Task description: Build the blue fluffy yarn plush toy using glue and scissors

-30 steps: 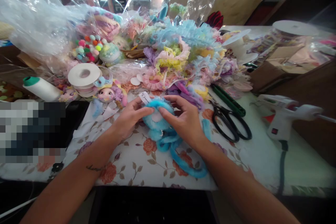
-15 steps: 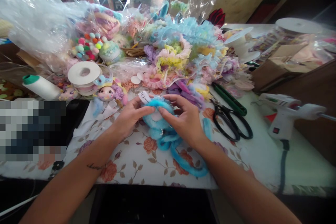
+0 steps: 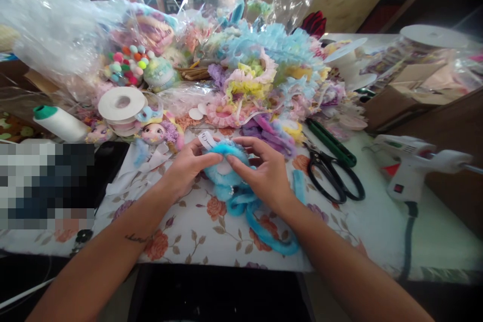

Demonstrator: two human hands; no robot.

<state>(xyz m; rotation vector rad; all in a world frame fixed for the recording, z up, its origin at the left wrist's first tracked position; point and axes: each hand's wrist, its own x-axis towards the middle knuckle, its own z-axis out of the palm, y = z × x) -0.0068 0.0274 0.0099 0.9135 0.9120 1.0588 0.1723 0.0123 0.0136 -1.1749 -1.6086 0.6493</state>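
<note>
A fluffy blue plush piece (image 3: 225, 175) lies on the floral tablecloth (image 3: 196, 234) with a small white tag at its top. My left hand (image 3: 186, 166) grips its left side, fingers curled round the fur. My right hand (image 3: 264, 171) presses on its right side with fingers closed against it. A strip of blue fuzzy trim (image 3: 264, 234) curls out from under my hands toward the table's near edge.
Black scissors (image 3: 332, 178) lie right of my hands, a white glue gun (image 3: 411, 163) further right. Behind are a heap of pastel ruffled trims (image 3: 260, 75), a small doll (image 3: 156, 133), a white ribbon spool (image 3: 121, 104), a thread cone (image 3: 60, 122) and plastic bags (image 3: 49, 25).
Almost nothing differs; both hands stay closed on the blue plush piece, and the view has shifted very slightly.
</note>
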